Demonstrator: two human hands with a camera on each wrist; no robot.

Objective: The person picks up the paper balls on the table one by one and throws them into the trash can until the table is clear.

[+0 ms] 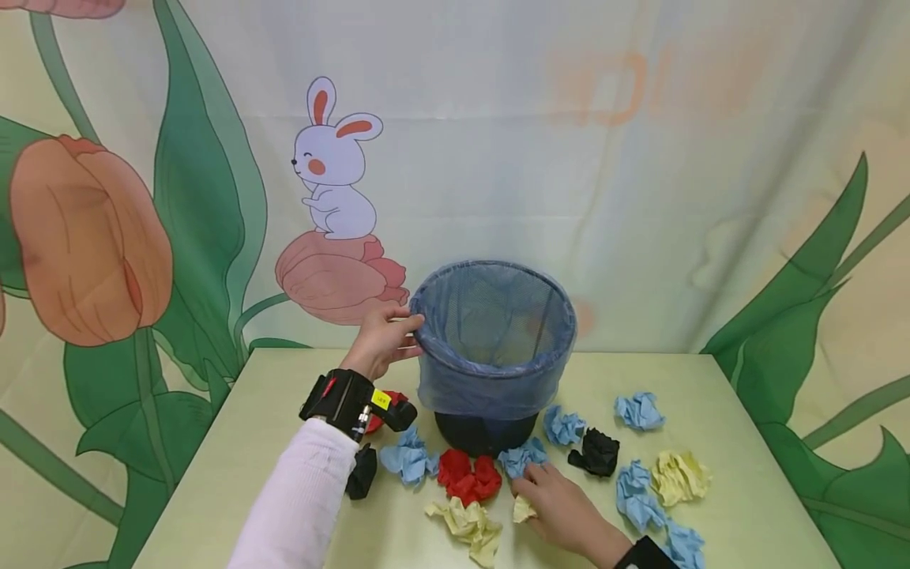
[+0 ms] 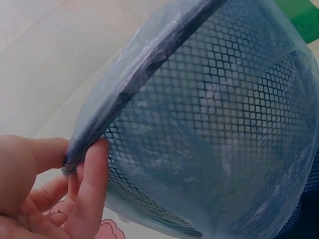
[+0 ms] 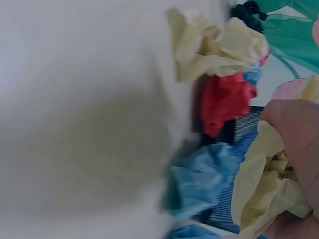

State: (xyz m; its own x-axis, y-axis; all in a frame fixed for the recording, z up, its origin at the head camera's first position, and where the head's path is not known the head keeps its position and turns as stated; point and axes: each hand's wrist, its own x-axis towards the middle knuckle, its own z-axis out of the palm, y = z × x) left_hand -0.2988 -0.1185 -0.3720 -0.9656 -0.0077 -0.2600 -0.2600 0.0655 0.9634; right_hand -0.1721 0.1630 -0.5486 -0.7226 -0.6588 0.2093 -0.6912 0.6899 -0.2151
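Note:
A mesh wastebasket [image 1: 483, 435] lined with a translucent blue plastic bag [image 1: 490, 391] stands near the table's back edge. My left hand [image 1: 384, 341] pinches its rim on the left side, thumb on one face and fingers on the other, as the left wrist view shows. My right hand [image 1: 565, 510] holds a crumpled ball of yellow paper [image 3: 269, 184] in front of the basket. Just beyond that hand lies a crumpled blue paper ball [image 1: 522, 456]. A red paper ball [image 1: 469, 476] and another yellow paper ball [image 1: 469, 529] rest to its left.
Right of the basket lie a black paper ball [image 1: 597, 453], a yellow one [image 1: 680, 477] and several blue ones [image 1: 640, 412]. On the left are a blue ball [image 1: 408, 457], a black one [image 1: 362, 472] and a partly hidden red one. A printed curtain [image 1: 462, 158] hangs behind the table [image 1: 213, 474].

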